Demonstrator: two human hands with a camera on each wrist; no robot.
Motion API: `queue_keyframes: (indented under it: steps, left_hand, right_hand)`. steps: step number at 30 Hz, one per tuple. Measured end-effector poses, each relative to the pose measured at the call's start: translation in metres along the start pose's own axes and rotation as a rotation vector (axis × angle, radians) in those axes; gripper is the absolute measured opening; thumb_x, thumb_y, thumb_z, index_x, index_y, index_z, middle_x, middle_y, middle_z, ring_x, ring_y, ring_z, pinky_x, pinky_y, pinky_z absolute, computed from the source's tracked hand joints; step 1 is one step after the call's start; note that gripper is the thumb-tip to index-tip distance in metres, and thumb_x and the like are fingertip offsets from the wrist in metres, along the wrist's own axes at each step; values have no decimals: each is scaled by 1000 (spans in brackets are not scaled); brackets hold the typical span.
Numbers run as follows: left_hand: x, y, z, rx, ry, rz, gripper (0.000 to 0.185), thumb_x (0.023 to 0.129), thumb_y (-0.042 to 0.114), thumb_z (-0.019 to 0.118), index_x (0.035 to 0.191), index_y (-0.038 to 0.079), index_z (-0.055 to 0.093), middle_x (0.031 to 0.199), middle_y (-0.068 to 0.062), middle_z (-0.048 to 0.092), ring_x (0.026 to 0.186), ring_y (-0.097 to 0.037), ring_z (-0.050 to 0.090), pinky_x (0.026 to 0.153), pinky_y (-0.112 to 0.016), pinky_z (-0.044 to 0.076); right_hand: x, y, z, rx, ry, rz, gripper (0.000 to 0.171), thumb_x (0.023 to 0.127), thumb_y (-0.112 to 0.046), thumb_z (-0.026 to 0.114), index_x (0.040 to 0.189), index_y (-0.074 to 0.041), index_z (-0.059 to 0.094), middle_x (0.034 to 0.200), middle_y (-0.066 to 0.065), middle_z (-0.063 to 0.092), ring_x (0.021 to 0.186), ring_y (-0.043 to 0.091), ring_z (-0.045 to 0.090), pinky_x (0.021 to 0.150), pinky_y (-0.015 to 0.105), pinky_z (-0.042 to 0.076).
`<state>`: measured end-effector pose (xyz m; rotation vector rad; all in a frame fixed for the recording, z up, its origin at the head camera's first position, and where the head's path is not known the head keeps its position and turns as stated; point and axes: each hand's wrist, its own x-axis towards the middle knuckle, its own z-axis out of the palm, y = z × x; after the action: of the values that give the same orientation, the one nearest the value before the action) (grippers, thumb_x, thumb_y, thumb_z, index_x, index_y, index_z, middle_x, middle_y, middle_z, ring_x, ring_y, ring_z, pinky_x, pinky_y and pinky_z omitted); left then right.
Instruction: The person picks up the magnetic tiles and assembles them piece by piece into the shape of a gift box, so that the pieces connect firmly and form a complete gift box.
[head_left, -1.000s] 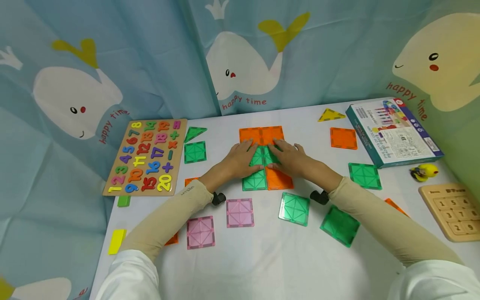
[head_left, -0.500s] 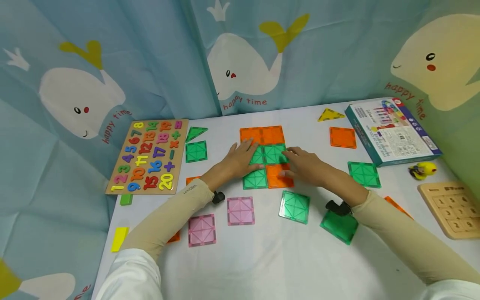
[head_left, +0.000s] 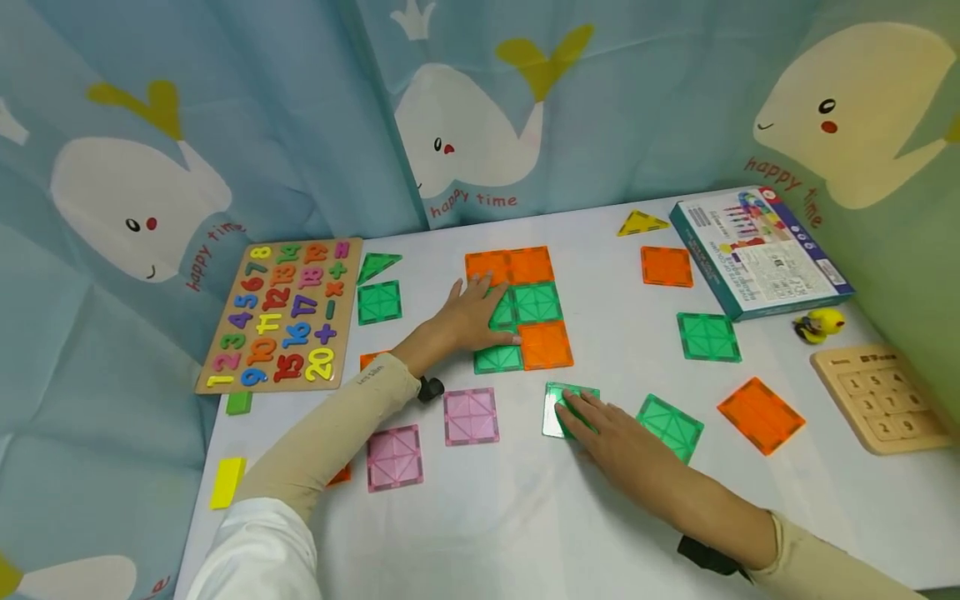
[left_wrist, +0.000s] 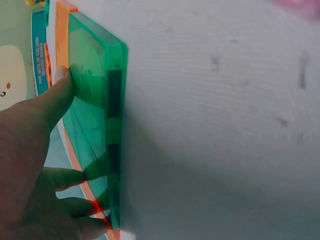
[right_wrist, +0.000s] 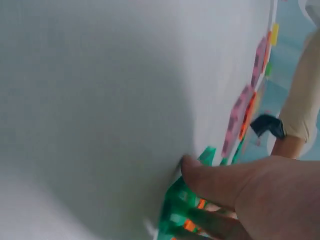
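Flat on the white table (head_left: 525, 517) lies a block of joined square tiles (head_left: 525, 304), orange and green. My left hand (head_left: 472, 315) rests on its left side with straight fingers, pressing a green tile (head_left: 501, 312). In the left wrist view the left hand (left_wrist: 30, 165) lies on that green tile (left_wrist: 112, 100), with the thumb on top. My right hand (head_left: 600, 425) lies nearer me, its straight fingers on a loose green tile (head_left: 557, 404). The right wrist view shows the right hand (right_wrist: 240, 190) with its thumb at the edge of that green tile (right_wrist: 175, 210).
Loose tiles lie around: pink (head_left: 470, 415), green (head_left: 708, 336), orange (head_left: 761, 415). A number puzzle board (head_left: 281, 312) sits at the left, a toy box (head_left: 757, 250) and a yellow duck (head_left: 817, 323) at the right, and a wooden keypad (head_left: 881, 398) by the right edge. Curtains hang behind.
My right hand has left the joined tiles and come back toward me onto the loose green tile. The left hand has stayed on the block.
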<state>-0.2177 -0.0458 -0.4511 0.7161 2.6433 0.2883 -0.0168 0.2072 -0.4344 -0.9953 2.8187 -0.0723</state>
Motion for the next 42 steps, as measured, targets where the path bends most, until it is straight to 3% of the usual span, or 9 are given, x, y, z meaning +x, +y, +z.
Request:
queue_keyframes:
  steps: [4,14,20,23,28,32,35,39,42]
  left_hand:
    - [0,-1,-1,16,5,-12,107,94,74,61,171,16,15,177,-18,7,164,-38,8,131,-59,0]
    - [1,0,0,4,2,7,106,95,72,62,171,15,14,177,-20,6,164,-40,7,133,-53,4]
    - [2,1,-1,4,-6,1,107,95,72,61,171,16,13,177,-17,4,164,-37,3,133,-51,3]
    - [3,0,-1,7,-8,-7,106,95,73,61,171,17,13,178,-16,4,164,-37,4,133,-51,3]
    - [0,-8,0,-34,-8,11,103,96,70,62,171,18,15,178,-14,5,165,-34,7,133,-50,8]
    - [-21,-18,1,-78,-24,74,103,98,61,66,171,13,12,178,-14,2,165,-31,1,133,-50,8]
    - [-53,-21,3,-98,-74,111,105,98,57,69,171,10,10,178,-13,-1,165,-32,-3,133,-52,7]
    - [-99,-20,13,-94,-157,108,104,97,56,72,171,14,12,178,-10,-5,165,-32,-5,133,-52,6]
    - [-117,-17,21,-48,-149,118,101,95,56,72,171,20,16,178,-12,-5,165,-34,-4,132,-54,5]
  right_hand:
    - [0,0,5,-37,-5,-64,71,88,8,79,154,-3,53,162,19,46,147,39,48,115,54,45]
    - [25,25,-4,-78,-2,-160,68,92,5,77,155,-6,53,162,18,46,148,36,48,113,55,47]
    - [47,44,-11,71,78,-168,53,94,-12,81,144,-5,64,146,19,60,132,37,61,104,51,56]
    - [63,53,-12,119,109,-155,54,94,-19,82,141,-2,63,138,21,61,127,39,60,104,53,55]
    - [85,62,-12,216,30,-104,73,96,-27,79,154,5,47,153,26,48,139,45,51,114,60,45]
    - [91,62,-13,274,-82,-34,84,100,-32,73,162,6,32,169,28,27,151,49,37,120,61,37]
    - [93,60,-14,280,-139,21,88,101,-35,71,165,4,25,173,26,17,158,48,23,124,62,30]
    - [97,60,-19,292,-195,72,92,101,-38,70,166,3,19,175,24,10,161,46,10,127,64,19]
    - [99,62,-21,295,-232,92,94,101,-39,70,166,4,17,175,24,9,161,46,9,128,64,17]
